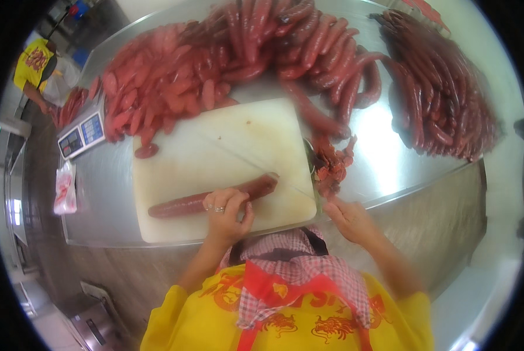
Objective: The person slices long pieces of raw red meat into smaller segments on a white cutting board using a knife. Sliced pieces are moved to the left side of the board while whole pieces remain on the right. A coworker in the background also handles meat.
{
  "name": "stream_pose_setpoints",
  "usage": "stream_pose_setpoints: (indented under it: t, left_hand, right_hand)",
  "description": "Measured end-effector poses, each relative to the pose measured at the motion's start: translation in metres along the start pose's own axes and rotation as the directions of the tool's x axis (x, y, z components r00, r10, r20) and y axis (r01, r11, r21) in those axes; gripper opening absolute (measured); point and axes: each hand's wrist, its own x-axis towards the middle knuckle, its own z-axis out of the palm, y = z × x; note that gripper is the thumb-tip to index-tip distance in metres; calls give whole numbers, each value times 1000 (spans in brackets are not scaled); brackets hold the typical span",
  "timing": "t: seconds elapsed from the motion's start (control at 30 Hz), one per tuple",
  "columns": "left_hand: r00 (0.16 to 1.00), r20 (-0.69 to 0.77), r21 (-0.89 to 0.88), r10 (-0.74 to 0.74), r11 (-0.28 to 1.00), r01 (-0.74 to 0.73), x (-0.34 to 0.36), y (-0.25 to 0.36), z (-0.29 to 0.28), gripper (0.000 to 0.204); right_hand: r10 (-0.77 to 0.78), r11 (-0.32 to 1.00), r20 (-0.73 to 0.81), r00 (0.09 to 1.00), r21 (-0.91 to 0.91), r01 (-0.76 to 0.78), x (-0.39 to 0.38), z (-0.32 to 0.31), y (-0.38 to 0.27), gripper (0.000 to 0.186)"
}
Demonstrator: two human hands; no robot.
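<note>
A thick dark-red sausage (pixel 183 206) lies slantwise on the white cutting board (pixel 215 158), its right end cut or split. My left hand (pixel 227 213), with a ring on one finger, rests over its middle, fingers curled around it. Just off the board's right edge, my right hand (pixel 352 221) is closed, its fingertips at the near end of a heap of red peelings or scraps (pixel 332 167). What it grips, if anything, is hidden. One slice of sausage (pixel 147 151) sits at the board's left edge.
Piled slices (pixel 162 82) and whole sausages (pixel 320 52) cover the far side of the metal table (pixel 385 175). More long dark sausages (pixel 437 88) lie at the right. A scale (pixel 82 136) holding sausage stands at the left, with another person (pixel 42 67) beyond it.
</note>
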Motion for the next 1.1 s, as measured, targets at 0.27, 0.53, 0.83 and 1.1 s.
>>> stream_pose_setpoints:
  t: [0.27, 0.53, 0.83, 1.1]
  left_hand:
    - [993, -116, 70, 5, 998, 3, -7, -4, 9, 32]
    - [991, -90, 47, -101, 993, 106, 2, -7, 9, 27]
    - [986, -77, 70, -148, 986, 153, 4, -4, 10, 28]
    - [988, -45, 70, -150, 986, 153, 5, -6, 9, 30]
  right_hand:
    - [-188, 846, 247, 951, -451, 285, 38, -80, -13, 54]
    - [-199, 897, 375, 905, -303, 323, 89, -54, -24, 58]
    - [-271, 854, 384, 882, -326, 405, 113, -18, -35, 57]
    - [-115, 851, 380, 918, -438, 288, 39, -78, -6, 53]
